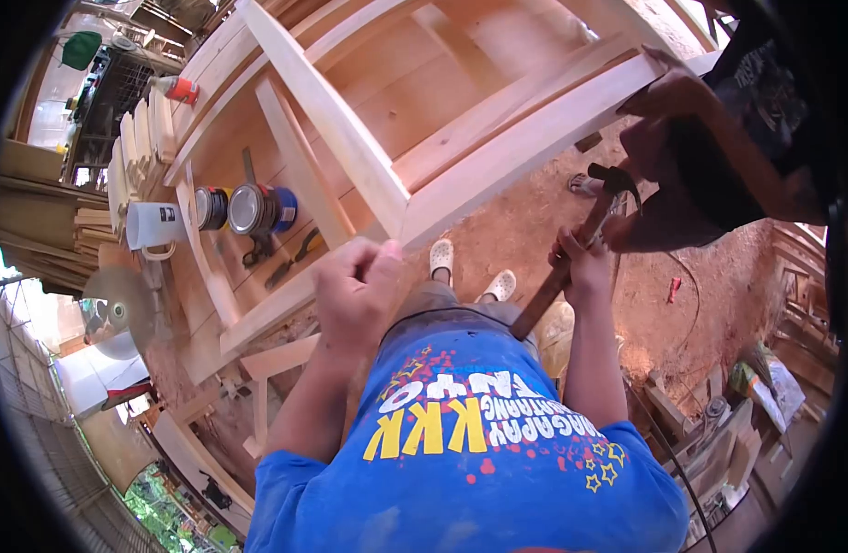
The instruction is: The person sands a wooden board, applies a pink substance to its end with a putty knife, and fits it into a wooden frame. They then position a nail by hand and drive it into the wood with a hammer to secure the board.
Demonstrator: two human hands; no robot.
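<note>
My right hand [583, 263] is wrapped round the wooden handle of a claw hammer [585, 235], whose dark head points away from me at the upper right. My left hand [355, 286] is closed, thumb against the fingers, close by the near corner of a pale wooden frame [327, 129]. Whatever those fingers pinch, if anything, is hidden. The frame rests tilted over a plank surface. At the right, another person's hand [664, 88] lies on the frame's long side rail [535, 143].
Two cans [252, 210] [212, 208], pliers [306, 247] and a white pitcher [155, 228] stand left of the frame. A red-labelled bottle [180, 89] is farther back. A fan [117, 309] stands at left. Wood pieces and a cable [696, 309] lie on the dirt floor.
</note>
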